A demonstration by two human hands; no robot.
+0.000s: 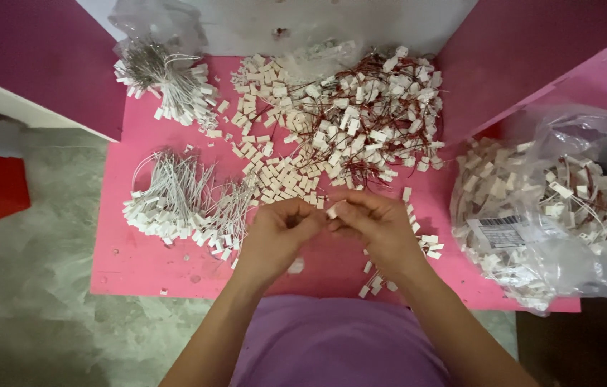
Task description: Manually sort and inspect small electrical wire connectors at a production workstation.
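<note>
Left hand (278,233): fingers curled, tips touching right hand.
Right hand (377,226): pinching small white connector (332,211) (10 o'clock of palm).
Pink table (138,261): under both.

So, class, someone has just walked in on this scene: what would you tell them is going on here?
A person seated at a pink table holds a small white connector between the fingertips of both hands, left hand and right hand meeting over the table's middle. Beyond the hands lies a heap of white connectors with red wires; to the left are bundles with white wires. A clear plastic bag of more pieces sits on the right.
</note>
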